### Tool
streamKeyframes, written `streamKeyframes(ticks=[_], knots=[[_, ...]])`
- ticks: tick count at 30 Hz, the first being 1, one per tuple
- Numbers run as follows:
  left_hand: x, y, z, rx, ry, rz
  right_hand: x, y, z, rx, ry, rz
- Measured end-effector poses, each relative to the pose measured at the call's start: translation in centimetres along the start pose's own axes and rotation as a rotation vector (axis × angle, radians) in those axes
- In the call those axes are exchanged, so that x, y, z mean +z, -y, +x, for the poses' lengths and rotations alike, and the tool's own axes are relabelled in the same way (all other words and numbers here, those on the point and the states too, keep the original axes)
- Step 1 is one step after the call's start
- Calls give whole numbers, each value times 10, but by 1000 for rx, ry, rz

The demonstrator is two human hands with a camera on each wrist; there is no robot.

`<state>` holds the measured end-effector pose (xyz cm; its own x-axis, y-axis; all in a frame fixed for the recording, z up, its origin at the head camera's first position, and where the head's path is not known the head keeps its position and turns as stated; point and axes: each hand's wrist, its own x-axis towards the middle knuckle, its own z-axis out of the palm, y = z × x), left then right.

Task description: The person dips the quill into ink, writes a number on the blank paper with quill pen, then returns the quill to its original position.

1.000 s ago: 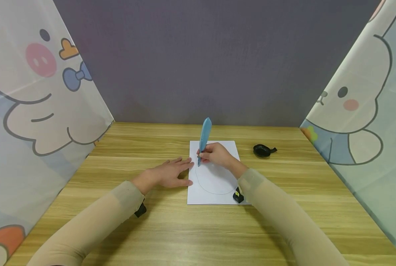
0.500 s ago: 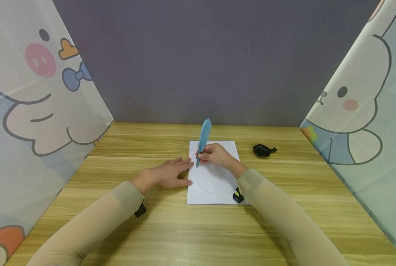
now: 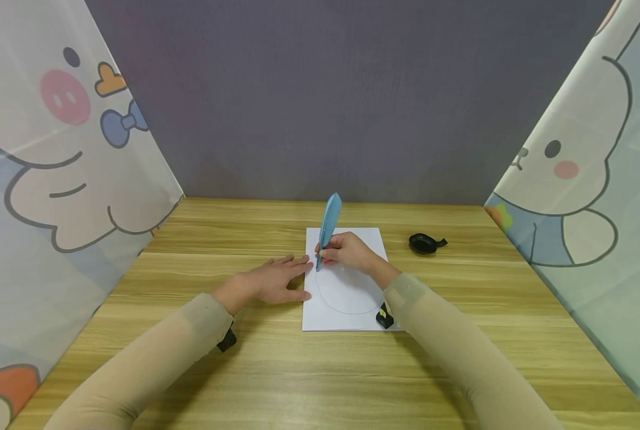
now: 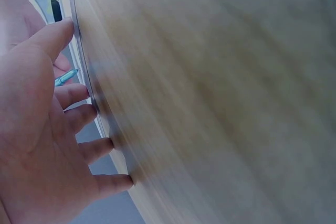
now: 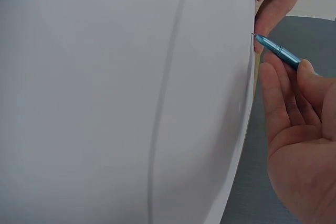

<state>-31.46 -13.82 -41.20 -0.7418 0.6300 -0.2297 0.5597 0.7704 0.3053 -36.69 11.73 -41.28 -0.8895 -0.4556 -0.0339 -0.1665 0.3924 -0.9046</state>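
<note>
My right hand [image 3: 350, 249] pinches a blue feather-shaped pen [image 3: 329, 221] between thumb and fingers. The pen leans slightly, its feather end up, and its tip meets the sheet of white paper [image 3: 347, 322] near the left edge. From the tip a thin curved line [image 3: 335, 307] runs down and round to the right on the paper. In the right wrist view the metallic blue pen barrel [image 5: 281, 52] and its fine point show at the sheet. My left hand [image 3: 273, 280] lies with fingers spread, fingertips on the paper's left edge.
On the wood-grain table [image 3: 277, 376], right of the paper, lies a small black rounded object [image 3: 423, 243] with a short tail. A grey panel [image 3: 331, 101] stands behind. Cartoon-printed cloths [image 3: 73, 197] hang at both sides. Black wrist devices [image 3: 385, 316] sit under the forearms.
My right hand has shifted the pen slightly left and toward me, its tip moving along the line's left side. My left hand has stayed where it was.
</note>
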Motion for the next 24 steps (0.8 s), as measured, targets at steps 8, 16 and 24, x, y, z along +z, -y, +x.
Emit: streamKeyframes(ticks=[8, 16, 24], knots=[[0, 0, 0, 1, 1, -5, 0, -1, 1, 7, -4, 4], [-1, -2, 0, -11, 11, -18, -7, -4, -7, -18, -25, 40], [0, -1, 0, -7, 9, -7, -28, -15, -19, -22, -53, 102]])
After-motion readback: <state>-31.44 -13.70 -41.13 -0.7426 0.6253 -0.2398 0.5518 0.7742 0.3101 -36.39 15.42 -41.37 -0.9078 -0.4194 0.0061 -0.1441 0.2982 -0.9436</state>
